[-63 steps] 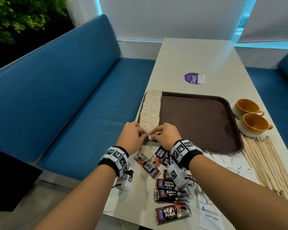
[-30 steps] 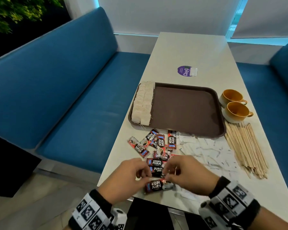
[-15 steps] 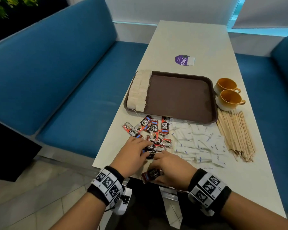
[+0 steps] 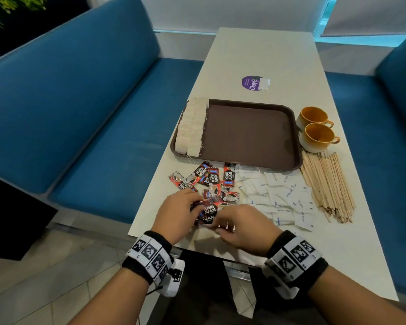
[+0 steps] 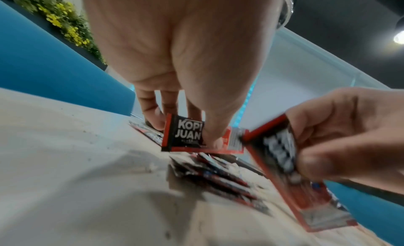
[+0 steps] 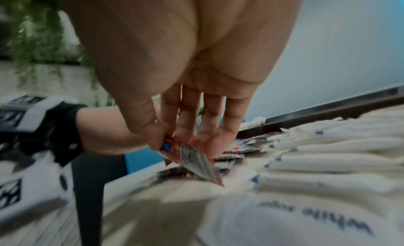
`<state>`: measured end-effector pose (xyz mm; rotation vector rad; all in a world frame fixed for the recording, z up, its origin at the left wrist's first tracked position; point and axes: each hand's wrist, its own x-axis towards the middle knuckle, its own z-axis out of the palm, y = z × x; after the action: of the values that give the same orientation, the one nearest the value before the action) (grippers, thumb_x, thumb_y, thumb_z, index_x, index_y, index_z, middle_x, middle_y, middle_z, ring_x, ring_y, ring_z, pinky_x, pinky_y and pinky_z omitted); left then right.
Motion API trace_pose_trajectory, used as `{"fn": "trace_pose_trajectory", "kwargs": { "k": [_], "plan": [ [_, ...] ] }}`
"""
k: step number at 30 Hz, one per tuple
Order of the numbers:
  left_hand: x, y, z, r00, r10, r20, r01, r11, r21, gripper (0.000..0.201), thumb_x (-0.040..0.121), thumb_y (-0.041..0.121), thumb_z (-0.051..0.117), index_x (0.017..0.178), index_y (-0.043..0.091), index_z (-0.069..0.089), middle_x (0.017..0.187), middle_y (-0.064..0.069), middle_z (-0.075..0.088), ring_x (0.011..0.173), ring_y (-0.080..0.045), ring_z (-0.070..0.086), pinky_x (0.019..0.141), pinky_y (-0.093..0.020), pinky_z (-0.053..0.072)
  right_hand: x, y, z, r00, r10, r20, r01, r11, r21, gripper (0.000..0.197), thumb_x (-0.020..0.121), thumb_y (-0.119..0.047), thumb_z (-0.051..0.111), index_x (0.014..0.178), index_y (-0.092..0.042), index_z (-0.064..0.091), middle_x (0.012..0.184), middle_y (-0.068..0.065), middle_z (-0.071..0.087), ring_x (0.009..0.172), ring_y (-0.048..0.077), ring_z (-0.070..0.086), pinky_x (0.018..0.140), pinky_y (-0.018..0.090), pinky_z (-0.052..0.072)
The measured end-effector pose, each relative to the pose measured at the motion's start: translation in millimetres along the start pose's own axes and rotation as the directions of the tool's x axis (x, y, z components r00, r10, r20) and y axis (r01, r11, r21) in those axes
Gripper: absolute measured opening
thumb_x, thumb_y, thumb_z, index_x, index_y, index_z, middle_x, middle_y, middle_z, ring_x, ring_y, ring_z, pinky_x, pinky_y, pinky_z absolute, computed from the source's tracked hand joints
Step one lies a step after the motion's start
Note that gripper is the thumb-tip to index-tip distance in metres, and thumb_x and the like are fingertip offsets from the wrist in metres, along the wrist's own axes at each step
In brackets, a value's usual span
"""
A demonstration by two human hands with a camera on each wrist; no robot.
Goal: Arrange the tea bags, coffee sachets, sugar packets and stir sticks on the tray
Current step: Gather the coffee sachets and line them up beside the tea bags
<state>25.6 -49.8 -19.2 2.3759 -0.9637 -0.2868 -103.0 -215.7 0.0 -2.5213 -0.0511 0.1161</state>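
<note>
step: gathering Kopi Juan coffee sachets (image 4: 206, 181) near table edge | left hand (image 4: 176, 214) pinching one sachet (image 5: 186, 137), right hand (image 4: 242, 227) gripping another (image 5: 282, 156) | tray (image 4: 291, 165) far side, tea bags (image 4: 192, 125) lined up at left | tip: probably square sachets into one flat stack before lifting, foil's slippy

**Readable print on the table**

"KOPI JUAN" stands in white on the black-and-red coffee sachets (image 4: 228, 176), also on the one pinched by the left hand (image 5: 196, 63) (thumb over its right end). The purple round sticker (image 4: 251, 83) reads "ClayG". The white sugar packets (image 4: 288, 195) carry "white sugar".
</note>
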Motion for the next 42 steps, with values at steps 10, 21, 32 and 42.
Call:
{"fn": "trace_pose_trajectory", "kwargs": {
  "k": [10, 21, 32, 42],
  "plan": [
    [2, -14, -32, 0.964, -0.263, -0.031, 0.240, 0.917, -0.317, 0.017, 0.092, 0.007, 0.050, 0.080, 0.017, 0.042, 0.085, -0.011, 0.058, 0.076, -0.028, 0.064, 0.060, -0.028, 0.050, 9, 6, -32, 0.886, 0.409, -0.217, -0.177, 0.732, 0.658, 0.014, 0.075, -0.015, 0.053, 0.076, -0.012, 0.039, 0.078, 0.025, 0.065, 0.056, 0.032, 0.065, 0.050, 0.038, 0.051],
    [29, -31, -25, 0.981, -0.143, 0.129, 0.139, 0.990, 0.037, 0.043, 0.093, 0.013, 0.057, 0.132, 0.030, 0.061, 0.103, 0.008, 0.048, 0.088, -0.014, 0.054, 0.079, -0.029, 0.044, 38, 7, -7, 0.960, 0.279, 0.010, -0.278, 0.952, 0.125, 0.008, 0.095, -0.025, 0.060, 0.100, -0.020, 0.062, 0.093, 0.000, 0.067, 0.086, 0.021, 0.061, 0.081, 0.041, 0.053],
    [8, -34, -12, 0.998, -0.057, 0.000, 0.057, 0.997, 0.059, 0.030, 0.083, 0.020, 0.079, 0.111, 0.029, 0.070, 0.113, 0.014, 0.051, 0.104, -0.014, 0.047, 0.089, -0.030, 0.046, 43, 10, 7, 0.973, 0.225, 0.059, -0.217, 0.969, -0.118, 0.035, 0.098, -0.032, 0.063, 0.133, -0.029, 0.060, 0.128, -0.005, 0.045, 0.104, 0.024, 0.060, 0.088, 0.038, 0.053],
    [26, -42, -26, 0.990, -0.069, 0.124, 0.045, 0.980, 0.193, 0.048, 0.084, 0.017, 0.071, 0.129, 0.031, 0.060, 0.118, 0.012, 0.059, 0.106, -0.017, 0.037, 0.098, -0.030, 0.038, 42, 14, -13, 0.962, 0.193, -0.191, -0.172, 0.978, 0.121, 0.009, 0.093, -0.024, 0.070, 0.101, -0.020, 0.070, 0.096, -0.007, 0.066, 0.088, 0.013, 0.060, 0.081, 0.033, 0.051]
  ]
}}
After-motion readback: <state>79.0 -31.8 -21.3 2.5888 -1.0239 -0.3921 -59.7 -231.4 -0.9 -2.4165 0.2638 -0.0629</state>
